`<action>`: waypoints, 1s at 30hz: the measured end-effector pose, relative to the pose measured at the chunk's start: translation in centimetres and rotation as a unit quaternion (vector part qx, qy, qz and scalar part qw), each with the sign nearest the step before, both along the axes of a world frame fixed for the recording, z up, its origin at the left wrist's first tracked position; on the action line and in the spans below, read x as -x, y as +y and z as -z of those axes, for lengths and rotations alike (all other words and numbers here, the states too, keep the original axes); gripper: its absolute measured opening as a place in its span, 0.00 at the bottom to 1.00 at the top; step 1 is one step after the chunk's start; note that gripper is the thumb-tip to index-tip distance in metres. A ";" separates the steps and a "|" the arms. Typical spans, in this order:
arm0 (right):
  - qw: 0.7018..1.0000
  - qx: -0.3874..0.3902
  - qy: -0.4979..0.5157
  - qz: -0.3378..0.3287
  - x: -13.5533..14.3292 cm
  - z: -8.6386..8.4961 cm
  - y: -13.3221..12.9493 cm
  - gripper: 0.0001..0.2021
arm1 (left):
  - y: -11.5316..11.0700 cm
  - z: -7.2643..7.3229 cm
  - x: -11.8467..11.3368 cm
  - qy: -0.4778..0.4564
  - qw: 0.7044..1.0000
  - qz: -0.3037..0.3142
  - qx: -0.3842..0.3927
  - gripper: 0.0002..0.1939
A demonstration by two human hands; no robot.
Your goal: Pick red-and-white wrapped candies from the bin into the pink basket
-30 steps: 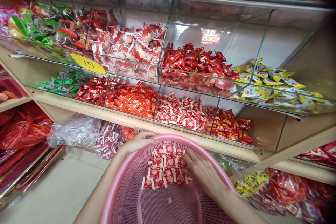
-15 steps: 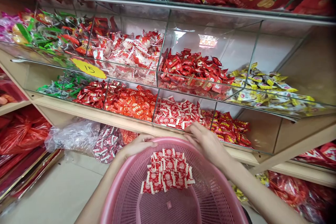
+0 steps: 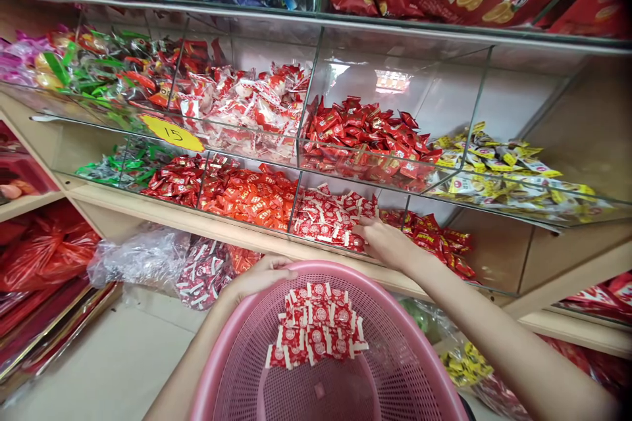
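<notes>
A pink plastic basket (image 3: 227, 355) is tilted in front of me, with a small pile of red-and-white wrapped candies (image 3: 320, 325) inside. My left hand (image 3: 259, 277) grips its upper left rim, fingers wrapped over the edge. My right hand (image 3: 382, 240) is off the basket, its fingertips at the right part of a lower-shelf compartment of red-and-white candies (image 3: 328, 216). The fingers look bent together; whether a candy is between them is hidden.
Glass-divided shelves hold orange-red candies (image 3: 257, 200), red candies (image 3: 365, 138) and yellow-wrapped candies (image 3: 503, 154). A yellow price tag (image 3: 172, 133) hangs on the glass. Plastic bags (image 3: 141, 260) lie below the lower shelf's wooden edge (image 3: 172, 214).
My right hand has moved up and forward from the basket's upper right rim to the candies on the lower shelf. My left hand still holds the basket.
</notes>
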State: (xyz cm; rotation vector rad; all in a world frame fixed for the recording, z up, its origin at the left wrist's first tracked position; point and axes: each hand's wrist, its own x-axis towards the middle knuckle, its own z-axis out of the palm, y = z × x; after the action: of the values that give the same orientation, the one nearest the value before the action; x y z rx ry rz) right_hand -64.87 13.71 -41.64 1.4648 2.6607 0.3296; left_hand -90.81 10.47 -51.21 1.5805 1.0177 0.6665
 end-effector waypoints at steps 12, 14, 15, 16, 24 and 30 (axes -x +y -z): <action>0.981 0.063 0.177 -0.040 -1.2 -0.9 1.1 0.07 | -0.4 -0.9 -0.2 0.015 1.000 -0.007 0.004 0.16; 0.968 0.097 0.232 -0.003 -0.9 -0.6 1.4 0.09 | -0.4 -0.9 -0.3 0.008 1.000 -0.003 0.005 0.16; 0.960 0.110 0.256 0.021 -0.7 -0.3 1.5 0.08 | -0.3 -0.9 -0.3 0.005 1.000 -0.002 0.005 0.16; 0.954 0.117 0.273 0.043 -0.5 0.0 1.5 0.07 | -0.3 -0.9 -0.3 0.001 1.000 -0.003 0.005 0.16; 0.981 0.012 0.183 0.065 1.0 1.4 0.3 0.07 | 0.0 -0.3 -0.1 -0.022 1.000 0.005 0.010 0.14; 0.995 -0.069 0.058 0.044 2.2 0.9 -0.9 0.07 | 0.0 -0.2 -0.2 -0.023 1.000 0.012 0.017 0.14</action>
State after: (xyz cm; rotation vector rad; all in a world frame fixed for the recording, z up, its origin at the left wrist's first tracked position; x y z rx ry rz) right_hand -67.08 12.85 -42.53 1.6862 2.7001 0.4426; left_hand -90.59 10.45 -50.96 1.5398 0.9704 0.6633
